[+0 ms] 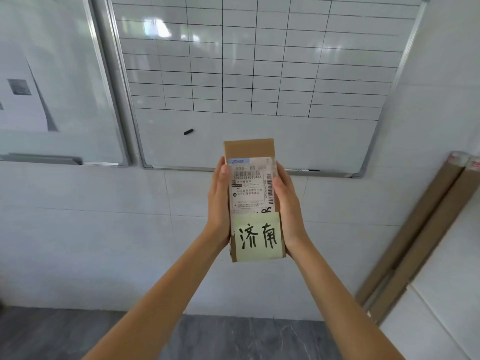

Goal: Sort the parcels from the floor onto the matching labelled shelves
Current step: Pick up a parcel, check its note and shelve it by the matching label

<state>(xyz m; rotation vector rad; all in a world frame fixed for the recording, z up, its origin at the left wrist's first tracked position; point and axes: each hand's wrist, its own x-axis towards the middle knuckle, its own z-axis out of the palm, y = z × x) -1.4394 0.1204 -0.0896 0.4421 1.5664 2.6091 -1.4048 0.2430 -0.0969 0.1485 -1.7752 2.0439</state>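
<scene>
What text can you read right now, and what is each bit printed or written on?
"济南": handwritten on the yellow sticky note on the parcel.
"6902451035476": under the barcode on the shipping label.
"630- 05 069", roughly: label's top line, blurred.
Label's address lines: too small.
Paper on the left whiteboard: unreadable.

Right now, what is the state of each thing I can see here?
Parcel: held up between both hands, label side facing the camera.
Left hand: grips the parcel's left edge.
Right hand: grips its right edge.
Yellow note: stuck on the parcel's lower part.
Whiteboard: on the wall, grid unfilled.
</scene>
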